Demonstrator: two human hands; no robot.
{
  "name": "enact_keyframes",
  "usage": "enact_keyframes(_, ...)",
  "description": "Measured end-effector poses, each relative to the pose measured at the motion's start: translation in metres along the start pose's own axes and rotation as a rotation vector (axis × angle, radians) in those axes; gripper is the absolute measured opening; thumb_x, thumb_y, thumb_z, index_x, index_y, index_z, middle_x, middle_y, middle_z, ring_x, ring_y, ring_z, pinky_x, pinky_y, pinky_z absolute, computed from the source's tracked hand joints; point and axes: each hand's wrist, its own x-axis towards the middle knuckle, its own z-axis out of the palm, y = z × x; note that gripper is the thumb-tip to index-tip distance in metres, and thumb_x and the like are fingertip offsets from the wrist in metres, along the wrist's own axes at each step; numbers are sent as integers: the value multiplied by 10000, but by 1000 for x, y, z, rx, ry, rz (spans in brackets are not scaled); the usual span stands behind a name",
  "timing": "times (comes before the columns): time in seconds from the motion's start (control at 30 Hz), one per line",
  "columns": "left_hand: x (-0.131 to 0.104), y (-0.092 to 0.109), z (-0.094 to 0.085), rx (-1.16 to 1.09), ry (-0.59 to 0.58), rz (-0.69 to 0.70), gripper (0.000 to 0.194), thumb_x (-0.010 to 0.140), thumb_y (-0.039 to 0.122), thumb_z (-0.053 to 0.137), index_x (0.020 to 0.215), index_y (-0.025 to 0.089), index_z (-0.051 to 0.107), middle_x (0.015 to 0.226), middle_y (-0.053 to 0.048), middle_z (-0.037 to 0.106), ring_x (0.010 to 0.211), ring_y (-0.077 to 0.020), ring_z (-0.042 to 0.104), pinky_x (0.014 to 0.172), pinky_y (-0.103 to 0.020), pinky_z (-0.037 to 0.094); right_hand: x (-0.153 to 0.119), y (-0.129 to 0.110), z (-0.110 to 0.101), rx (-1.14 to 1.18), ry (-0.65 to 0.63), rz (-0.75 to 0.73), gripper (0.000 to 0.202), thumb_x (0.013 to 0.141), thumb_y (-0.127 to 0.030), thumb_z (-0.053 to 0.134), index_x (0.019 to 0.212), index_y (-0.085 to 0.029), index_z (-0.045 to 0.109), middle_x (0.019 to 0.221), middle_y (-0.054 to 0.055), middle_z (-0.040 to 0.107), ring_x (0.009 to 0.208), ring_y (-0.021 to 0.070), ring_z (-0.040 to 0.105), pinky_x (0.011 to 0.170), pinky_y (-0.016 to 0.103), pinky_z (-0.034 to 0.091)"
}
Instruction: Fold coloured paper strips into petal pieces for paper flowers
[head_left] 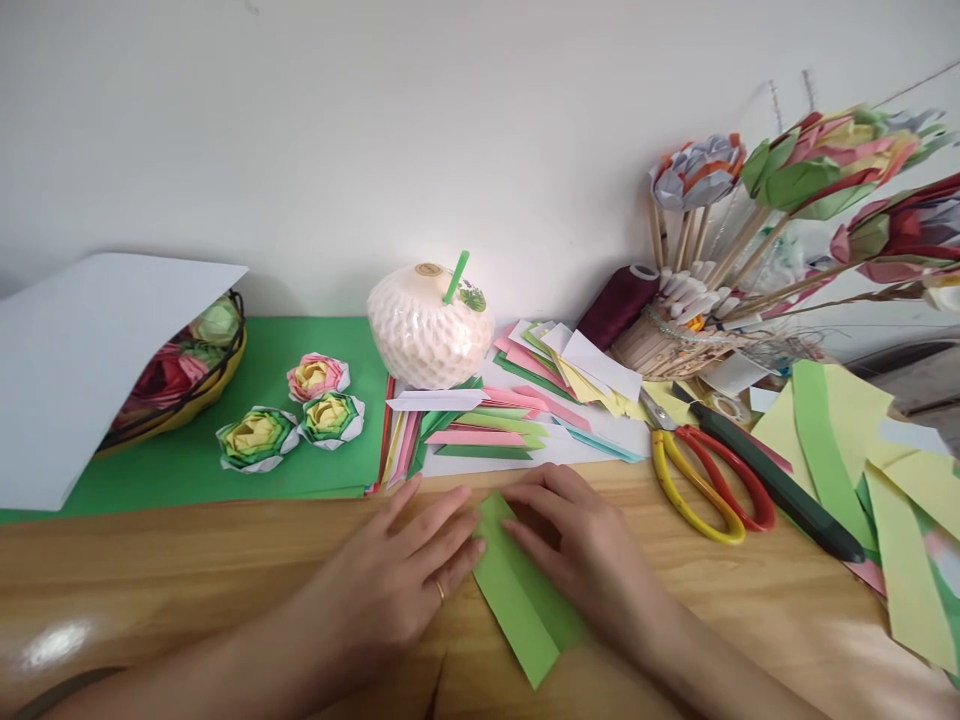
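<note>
A light green paper strip (517, 605) lies slanted on the wooden table, with a lengthwise crease or fold along it. My left hand (409, 575) is at its left edge, fingers spread and fingertips touching the paper near its upper end. On the other side, my right hand (589, 550) rests over the paper's right edge, fingers bent; what its fingertips pinch, if anything, is hidden. Just beyond my hands lie folded paper strips (487, 438) in pink, green, white and blue.
Scissors (701, 480) and a dark green cutter (787, 485) lie right. Paper scraps (907, 540) cover the far right. Behind stand a white textured container (431, 330) and a basket (660, 340) of paper flowers. Three paper lotuses (316, 378) sit on green sheets (300, 335).
</note>
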Motion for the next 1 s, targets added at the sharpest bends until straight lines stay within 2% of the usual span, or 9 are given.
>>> enact_keyframes(0.2, -1, -5, -3, -70, -50, -24, 296, 919, 203, 499, 1206, 186, 570, 1176, -56, 621, 1280, -307, 366, 1061, -561, 245, 0, 2, 7, 94, 51, -16, 150, 843, -87, 550, 899, -205, 623, 839, 31, 622, 767, 170, 588, 632, 265, 481)
enact_keyframes(0.43, -1, -5, -4, -77, -71, -15, 325, 962, 139, 381, 1249, 118, 533, 1234, -44, 599, 1314, -319, 319, 1096, -547, 160, 0, 3, 3, -94, 66, -328, 160, 927, -125, 465, 893, -166, 616, 799, 49, 618, 735, 169, 544, 632, 276, 449)
enact_keyframes(0.57, -1, -4, -5, -81, -48, -30, 320, 974, 125, 357, 1228, 115, 551, 1217, -40, 610, 1319, -304, 319, 1110, -535, 114, 0, 4, 0, -180, 44, -423, 171, 940, -118, 446, 925, -141, 615, 807, 58, 621, 741, 176, 523, 617, 284, 429)
enact_keyframes(0.8, -1, -5, -6, -62, -79, 2, 319, 945, 151, 419, 1233, 133, 555, 1360, -4, 519, 1330, -292, 286, 1135, -511, 34, 1, 3, -4, -187, -6, -444, 262, 983, -143, 359, 947, -129, 618, 786, 64, 606, 749, 179, 513, 623, 287, 429)
enact_keyframes(1.0, 0, -6, -7, -65, -106, -12, 322, 958, 192, 434, 1259, 144, 536, 1349, -7, 535, 1359, -279, 259, 1139, -508, 36, 2, 2, -5, -206, -20, -454, 333, 997, -158, 305, 916, -116, 626, 783, 71, 606, 743, 183, 505, 616, 291, 433)
